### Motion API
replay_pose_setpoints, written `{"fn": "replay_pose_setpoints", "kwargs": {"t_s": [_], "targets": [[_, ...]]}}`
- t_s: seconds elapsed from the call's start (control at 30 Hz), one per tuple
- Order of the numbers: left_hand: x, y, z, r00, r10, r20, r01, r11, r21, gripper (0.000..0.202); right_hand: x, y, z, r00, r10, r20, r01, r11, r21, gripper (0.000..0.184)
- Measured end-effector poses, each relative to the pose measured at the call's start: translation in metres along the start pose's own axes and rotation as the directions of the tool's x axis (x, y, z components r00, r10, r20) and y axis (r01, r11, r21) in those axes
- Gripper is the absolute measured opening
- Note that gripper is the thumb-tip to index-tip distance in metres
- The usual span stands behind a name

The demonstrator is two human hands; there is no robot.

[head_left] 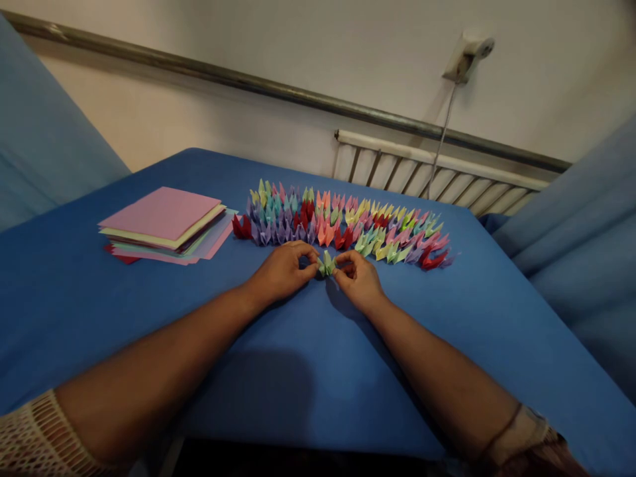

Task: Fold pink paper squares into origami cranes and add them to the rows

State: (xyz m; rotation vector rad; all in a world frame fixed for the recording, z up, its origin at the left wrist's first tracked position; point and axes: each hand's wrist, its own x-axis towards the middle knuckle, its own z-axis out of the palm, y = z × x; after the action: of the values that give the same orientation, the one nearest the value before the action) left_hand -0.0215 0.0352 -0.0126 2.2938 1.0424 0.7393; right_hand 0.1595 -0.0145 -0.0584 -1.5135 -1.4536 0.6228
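A small light-green paper crane (326,264) is pinched between my two hands, just in front of several rows of folded cranes. My left hand (285,270) grips its left side with thumb and forefinger. On the other side, my right hand (360,279) holds it the same way, the remaining fingers curled. The rows of paper cranes (325,228) stand close together behind it, in purple, red, pink, yellow, green and blue. Whether the green crane rests on the cloth or hangs slightly above it, I cannot tell.
A stack of coloured paper squares (163,215), pink on top, lies on the left of the blue-covered table (199,298). Behind the table are a radiator (422,162), a metal pipe (278,89) and a wall socket (467,59) with a hanging cord. Blue curtains (586,232) flank both sides.
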Motion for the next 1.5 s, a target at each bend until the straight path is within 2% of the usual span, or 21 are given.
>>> {"fn": "replay_pose_setpoints", "kwargs": {"t_s": [0.2,0.3,0.37,0.5,0.6,0.87,1.0,1.23,1.33,1.43,1.5], "targets": [[0.000,0.004,-0.004,0.998,0.052,0.019,-0.054,0.995,0.080,0.004,0.000,0.000,0.001,1.000,-0.012,0.003,0.012,1.000,0.010,0.016],[-0.001,0.006,-0.005,0.998,0.051,0.043,-0.055,0.994,0.098,0.003,0.001,0.004,0.002,0.999,-0.048,0.025,0.048,0.999,0.012,0.007],[-0.001,0.006,-0.004,0.999,0.035,0.040,-0.039,0.994,0.100,0.004,0.002,0.007,0.002,0.997,-0.066,0.030,0.067,0.998,-0.021,0.003],[0.000,0.002,-0.003,1.000,-0.020,0.008,0.020,0.997,0.072,0.012,0.003,0.011,0.003,0.997,-0.076,0.026,0.079,0.992,-0.100,0.006],[0.000,-0.002,-0.002,0.998,-0.063,0.012,0.062,0.996,0.059,0.014,0.002,0.010,0.003,0.998,-0.056,0.033,0.059,0.993,-0.100,0.001],[0.001,-0.006,-0.002,0.993,-0.119,0.014,0.118,0.991,0.063,0.018,-0.001,0.003,0.000,0.999,0.019,0.029,-0.017,0.997,-0.070,0.015],[0.001,-0.006,-0.001,0.992,-0.120,0.029,0.119,0.992,0.047,0.019,-0.002,0.000,-0.001,0.999,0.009,0.031,-0.007,0.999,-0.050,0.017],[-0.002,-0.006,0.003,0.993,-0.087,0.082,0.092,0.994,-0.053,0.020,0.001,0.007,0.000,0.997,-0.076,0.000,0.075,0.995,-0.065,0.001],[-0.001,-0.007,0.006,0.990,-0.105,0.094,0.115,0.988,-0.102,0.020,0.003,0.011,0.000,0.998,-0.065,0.004,0.065,0.994,-0.085,0.005],[0.002,-0.009,0.006,0.983,-0.156,0.095,0.177,0.947,-0.268,0.026,0.003,0.012,0.002,0.997,-0.071,0.036,0.072,0.997,-0.021,0.005],[0.004,-0.009,0.004,0.974,-0.182,0.132,0.222,0.867,-0.447,0.035,0.003,0.012,0.003,0.993,-0.082,0.084,0.077,0.995,0.068,0.005]]}}
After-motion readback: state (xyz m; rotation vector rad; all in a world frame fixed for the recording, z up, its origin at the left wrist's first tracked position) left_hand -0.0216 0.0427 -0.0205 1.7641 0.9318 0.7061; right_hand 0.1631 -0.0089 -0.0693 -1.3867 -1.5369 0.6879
